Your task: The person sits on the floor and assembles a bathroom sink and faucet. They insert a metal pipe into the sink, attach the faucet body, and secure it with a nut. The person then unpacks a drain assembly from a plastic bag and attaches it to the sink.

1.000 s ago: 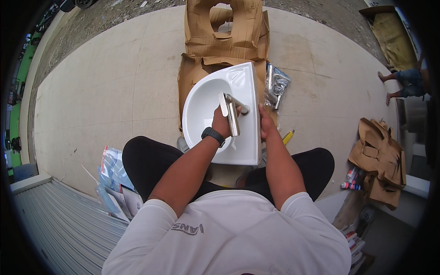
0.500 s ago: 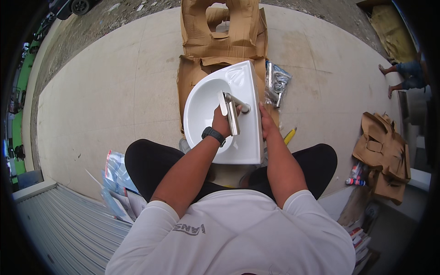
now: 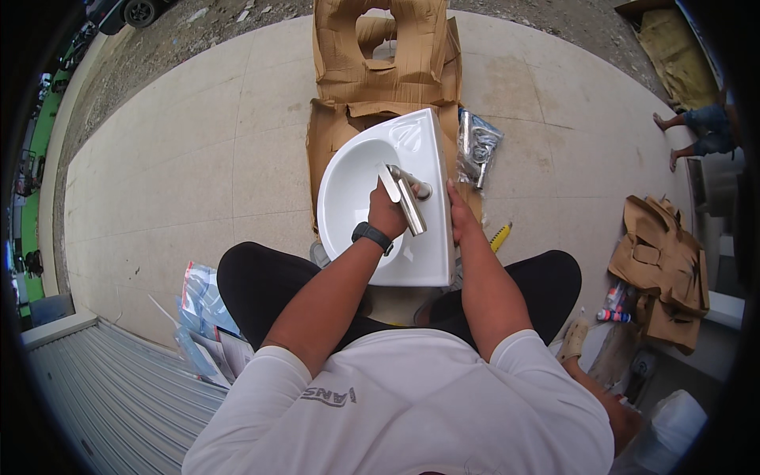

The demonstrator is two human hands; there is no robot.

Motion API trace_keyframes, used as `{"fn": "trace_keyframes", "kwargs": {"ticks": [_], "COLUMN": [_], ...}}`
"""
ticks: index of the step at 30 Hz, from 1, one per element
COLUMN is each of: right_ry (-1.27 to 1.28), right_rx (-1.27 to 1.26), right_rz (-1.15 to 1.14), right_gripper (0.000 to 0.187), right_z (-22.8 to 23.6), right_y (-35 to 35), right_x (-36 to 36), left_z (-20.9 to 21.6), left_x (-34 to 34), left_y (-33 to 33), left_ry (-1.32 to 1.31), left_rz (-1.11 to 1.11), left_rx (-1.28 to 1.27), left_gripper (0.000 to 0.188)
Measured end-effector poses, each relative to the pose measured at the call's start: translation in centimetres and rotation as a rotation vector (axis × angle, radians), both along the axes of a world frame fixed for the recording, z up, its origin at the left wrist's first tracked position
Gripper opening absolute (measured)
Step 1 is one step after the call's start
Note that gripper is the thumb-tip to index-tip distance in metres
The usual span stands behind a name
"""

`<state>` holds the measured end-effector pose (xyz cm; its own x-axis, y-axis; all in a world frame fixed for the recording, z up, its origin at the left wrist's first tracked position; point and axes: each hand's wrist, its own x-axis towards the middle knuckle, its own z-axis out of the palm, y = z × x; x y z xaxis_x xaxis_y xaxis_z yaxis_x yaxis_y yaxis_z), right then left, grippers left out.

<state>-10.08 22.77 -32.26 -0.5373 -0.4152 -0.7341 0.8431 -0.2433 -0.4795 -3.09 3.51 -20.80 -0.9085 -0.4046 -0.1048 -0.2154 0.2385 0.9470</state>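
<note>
A white ceramic washbasin (image 3: pixel 342 186) sits between my legs, its bowl to the left and its straight edge to the right. A shiny metal faucet (image 3: pixel 410 207) stands at the hole in its deck. My left hand (image 3: pixel 385 214) is closed around the faucet, with most of its fingers hidden behind the metal. Along the basin's right side, my right hand (image 3: pixel 464 215) grips the outer edge; its fingertips are partly out of sight.
Opened cardboard packaging (image 3: pixel 388 75) lies under and beyond the basin. To its right are a bag of metal fittings (image 3: pixel 478 146) and a yellow tool (image 3: pixel 500 236). Plastic packaging (image 3: pixel 202 305) lies left. Further right are torn cardboard (image 3: pixel 657 253) and another person's leg (image 3: pixel 582 364).
The faucet has turned slightly in my left hand, its near end swinging right. Another person's leg and a whitish plastic item have come into view at the lower right.
</note>
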Motion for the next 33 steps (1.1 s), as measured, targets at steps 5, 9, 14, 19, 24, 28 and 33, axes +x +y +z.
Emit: {"fn": "trace_keyframes", "kwargs": {"ticks": [5,9,14,19,24,28,33], "right_ry": [-0.024,-0.018,-0.005,-0.042,0.028,-0.053,0.001], "right_rx": [-0.017,-0.006,-0.044,-0.083,-0.032,-0.056,-0.013], "right_rz": [0.003,0.021,0.07,0.043,0.021,0.028,0.014], "right_gripper": [0.082,0.08,0.076,0.073,0.072,0.072,0.072], "right_z": [-0.2,0.2,1.4,2.5,2.6,2.0,1.3], "right_y": [0.1,0.1,-0.2,-0.6,-0.7,-0.6,-0.4], "right_x": [0.0,-0.1,-0.1,0.2,0.3,0.2,0.1], "left_z": [-0.5,-1.6,-1.9,-1.9,-1.2,-0.3,-0.3], "left_x": [-0.7,-1.2,-1.3,-1.4,-1.2,-1.0,-1.3], "left_y": [-0.7,-1.2,-2.0,-2.8,-3.2,-1.9,-1.9], "left_ry": [0.011,0.048,0.039,0.052,-0.059,0.029,-0.013], "left_rz": [-0.01,-0.073,-0.161,-0.261,-0.273,-0.142,-0.098], "left_rx": [0.158,0.223,0.274,0.545,0.513,0.247,0.39], "left_gripper": [0.054,0.051,0.052,0.053,0.048,0.033,0.043]}}
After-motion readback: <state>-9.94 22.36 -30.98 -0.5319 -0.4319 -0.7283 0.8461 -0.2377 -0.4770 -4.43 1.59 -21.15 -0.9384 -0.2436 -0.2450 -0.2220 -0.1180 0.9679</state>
